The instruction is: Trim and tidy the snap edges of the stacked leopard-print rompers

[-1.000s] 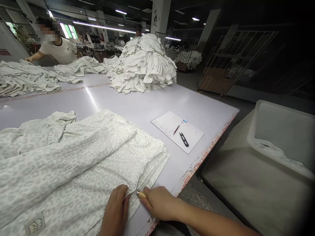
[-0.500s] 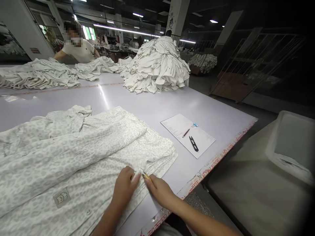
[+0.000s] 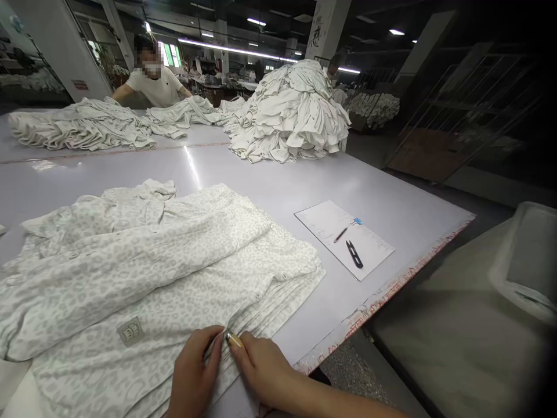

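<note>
A pale garment (image 3: 183,290) with grey leopard spots lies on top of a layered stack, with a grey patch (image 3: 130,331) on its front and small round snaps (image 3: 257,296) along its near edge. My left hand (image 3: 196,366) is closed, pinching that edge between thumb and finger. Beside it, my right hand (image 3: 265,366) grips a small tool with a yellow handle (image 3: 235,340) and a metal collar. The tool's tip meets the fabric by my left fingertips, where it is hidden from sight.
On the pale table (image 3: 270,186) lie papers (image 3: 322,217) with a blue binder clip (image 3: 357,221), a pencil (image 3: 340,234) and black thread snips (image 3: 354,254). A tall garment heap (image 3: 291,110) stands behind. A co-worker (image 3: 156,87) is across the table. A bin (image 3: 439,325) stands at right.
Both hands have moved along the garment's edge, nearer to me and to the left, with the tool still in my right hand. The whole view has shifted slightly.
</note>
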### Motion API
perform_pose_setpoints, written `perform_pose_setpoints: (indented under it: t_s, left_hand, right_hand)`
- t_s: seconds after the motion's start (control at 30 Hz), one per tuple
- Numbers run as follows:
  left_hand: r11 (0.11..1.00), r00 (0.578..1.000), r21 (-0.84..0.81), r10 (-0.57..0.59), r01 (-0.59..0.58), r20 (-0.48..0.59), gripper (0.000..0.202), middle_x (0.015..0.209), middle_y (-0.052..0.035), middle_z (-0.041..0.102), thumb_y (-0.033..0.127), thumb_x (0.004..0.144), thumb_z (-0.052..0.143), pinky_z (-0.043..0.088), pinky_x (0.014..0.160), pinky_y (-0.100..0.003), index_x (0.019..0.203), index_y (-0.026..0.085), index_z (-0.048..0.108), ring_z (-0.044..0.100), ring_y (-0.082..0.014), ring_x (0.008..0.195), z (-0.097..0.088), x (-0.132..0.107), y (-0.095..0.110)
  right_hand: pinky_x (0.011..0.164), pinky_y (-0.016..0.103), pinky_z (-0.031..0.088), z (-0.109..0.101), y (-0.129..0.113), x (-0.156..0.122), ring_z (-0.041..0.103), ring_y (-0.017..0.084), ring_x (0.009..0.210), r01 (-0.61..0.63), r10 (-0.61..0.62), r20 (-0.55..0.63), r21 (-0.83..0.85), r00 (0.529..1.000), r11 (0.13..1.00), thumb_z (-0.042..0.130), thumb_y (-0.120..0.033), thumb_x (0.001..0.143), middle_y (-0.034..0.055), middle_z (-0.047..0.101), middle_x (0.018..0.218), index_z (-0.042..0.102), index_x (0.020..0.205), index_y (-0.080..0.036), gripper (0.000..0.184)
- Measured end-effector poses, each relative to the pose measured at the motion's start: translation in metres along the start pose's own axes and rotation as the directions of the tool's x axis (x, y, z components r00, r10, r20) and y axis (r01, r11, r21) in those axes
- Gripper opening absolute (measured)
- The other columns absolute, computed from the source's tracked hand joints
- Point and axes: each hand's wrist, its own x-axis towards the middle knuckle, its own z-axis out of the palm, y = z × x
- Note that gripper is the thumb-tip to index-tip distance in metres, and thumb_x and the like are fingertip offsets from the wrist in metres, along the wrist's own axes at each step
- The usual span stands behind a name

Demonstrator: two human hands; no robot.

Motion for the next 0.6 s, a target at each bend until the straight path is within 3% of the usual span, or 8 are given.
perform_pose_setpoints:
  t_s: [0.07, 0.13, 0.2, 0.3, 0.43, 0.5, 0.6]
  left_hand:
    - [0.966, 0.973, 0.115, 0.23, -0.23, 0.009, 0.019, 0.089, 0.001, 0.061, 0.025, 0.087, 0.042, 0.044, 0.075, -0.024, 0.102, 0.025, 0.054, 0.054, -0.0134, 0.083, 0.004, -0.011, -0.004]
    - [0.931, 0.947, 0.178, 0.322, -0.318, 0.01, 0.023, 0.094, -0.0005, 0.059, 0.02, 0.088, 0.04, 0.042, 0.079, -0.024, 0.109, 0.023, 0.05, 0.052, -0.0132, 0.089, 0.006, -0.018, -0.004]
    - [0.94, 0.963, 0.214, 0.266, -0.267, 0.032, 0.019, 0.097, -0.0027, 0.056, 0.022, 0.089, 0.038, 0.041, 0.081, -0.025, 0.104, 0.021, 0.05, 0.05, -0.0141, 0.092, 0.006, -0.018, 0.0]
    - [0.936, 0.989, 0.326, 0.101, -0.13, 0.104, 0.026, 0.082, -0.0024, 0.055, 0.032, 0.09, 0.034, 0.038, 0.07, -0.028, 0.076, 0.019, 0.052, 0.05, -0.0164, 0.078, 0.005, -0.004, 0.007]
    - [0.896, 0.995, 0.434, -0.079, 0.096, -0.055, 0.041, 0.057, -0.0013, 0.045, 0.039, 0.09, 0.027, 0.027, 0.056, -0.029, 0.058, 0.018, 0.041, 0.042, -0.0152, 0.056, 0.007, 0.026, 0.005]
    - [0.898, 0.989, 0.417, -0.105, 0.138, -0.102, 0.042, 0.056, -0.0009, 0.044, 0.039, 0.09, 0.025, 0.026, 0.056, -0.028, 0.057, 0.018, 0.038, 0.041, -0.0141, 0.055, 0.009, 0.036, 0.001]
    - [0.914, 0.99, 0.382, -0.117, 0.14, -0.084, 0.042, 0.054, -0.0004, 0.044, 0.04, 0.089, 0.028, 0.027, 0.056, -0.027, 0.055, 0.017, 0.035, 0.041, -0.0136, 0.054, 0.009, 0.04, 0.0]
  right_hand:
    - [0.059, 0.027, 0.034, 0.001, 0.002, 0.006, 0.059, 0.022, 0.078, -0.019, 0.019, 0.019, 0.045, 1.0, 0.999, 0.021, -0.046, 0.091, 0.0115, 0.064, 0.088, 0.055, 0.091, -0.016, 0.045]
    - [0.058, 0.028, 0.034, -0.004, 0.006, 0.006, 0.06, 0.024, 0.077, 0.0, 0.002, 0.065, -0.032, 0.998, 0.999, 0.023, -0.045, 0.09, 0.0127, 0.064, 0.088, 0.056, 0.091, -0.015, 0.045]
    - [0.056, 0.029, 0.031, -0.013, 0.01, -0.001, 0.059, 0.026, 0.074, 0.053, -0.033, 0.103, -0.193, 0.994, 0.98, 0.025, -0.043, 0.09, 0.0133, 0.065, 0.085, 0.056, 0.093, -0.015, 0.042]
    - [0.052, 0.028, 0.026, -0.025, 0.011, -0.016, 0.059, 0.025, 0.069, 0.097, -0.063, 0.115, -0.327, 0.991, 0.94, 0.026, -0.04, 0.09, 0.0116, 0.065, 0.08, 0.055, 0.094, -0.016, 0.038]
    - [0.05, 0.026, 0.024, -0.028, 0.004, -0.034, 0.057, 0.022, 0.068, 0.071, -0.036, 0.122, -0.289, 0.992, 0.955, 0.028, -0.042, 0.089, 0.0098, 0.064, 0.079, 0.054, 0.091, -0.017, 0.036]
    - [0.051, 0.026, 0.025, -0.025, 0.003, -0.036, 0.057, 0.021, 0.067, 0.035, -0.001, 0.144, -0.232, 0.99, 0.972, 0.03, -0.042, 0.089, 0.0093, 0.064, 0.079, 0.053, 0.089, -0.017, 0.034]
    - [0.055, 0.025, 0.029, -0.016, 0.007, -0.023, 0.055, 0.019, 0.069, -0.012, 0.018, 0.101, -0.061, 0.995, 0.998, 0.028, -0.044, 0.089, 0.0075, 0.062, 0.078, 0.05, 0.084, -0.017, 0.035]
